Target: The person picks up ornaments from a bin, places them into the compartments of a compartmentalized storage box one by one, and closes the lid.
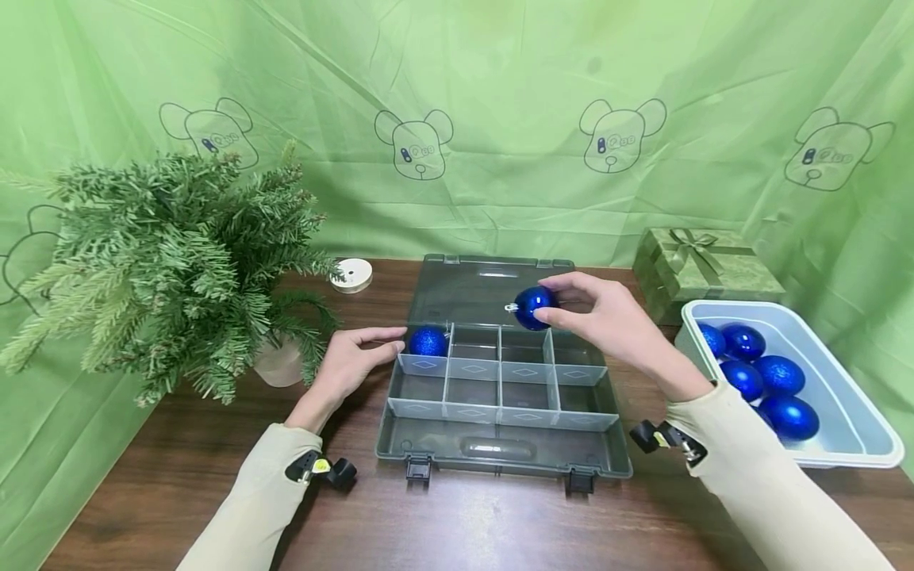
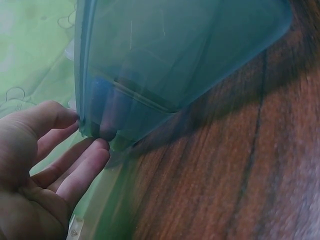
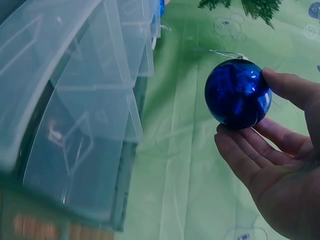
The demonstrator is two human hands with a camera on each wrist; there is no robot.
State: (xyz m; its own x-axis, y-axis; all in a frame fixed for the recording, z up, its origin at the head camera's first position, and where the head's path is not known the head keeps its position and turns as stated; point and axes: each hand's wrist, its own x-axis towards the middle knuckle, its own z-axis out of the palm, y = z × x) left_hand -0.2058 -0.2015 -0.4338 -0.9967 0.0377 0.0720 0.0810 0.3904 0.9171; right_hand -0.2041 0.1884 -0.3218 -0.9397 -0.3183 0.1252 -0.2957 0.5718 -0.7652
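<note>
A grey translucent compartment box [image 1: 500, 446] lies with its lid [image 1: 471, 295] folded back. One glittery blue Christmas ball [image 1: 428, 342] sits in its back left compartment. My left hand [image 1: 347, 361] holds the box's left edge near the back corner; in the left wrist view, the thumb [image 2: 62, 117] is at the rim and the fingertips [image 2: 101, 145] at the side wall. Above the back compartments, my right hand [image 1: 607, 321] pinches a shiny blue Christmas ball [image 3: 237, 94] between thumb and fingers. Its silver cap [image 1: 511, 308] points left.
On the right, a light blue tub [image 1: 850, 396] holds several blue balls [image 1: 781, 374]. Behind it stands a green gift box [image 1: 714, 270] with a bow. At the left are an artificial fir tree [image 1: 207, 262] in a pot [image 1: 280, 361] and a ribbon spool [image 1: 353, 276]. Green cloth hangs behind.
</note>
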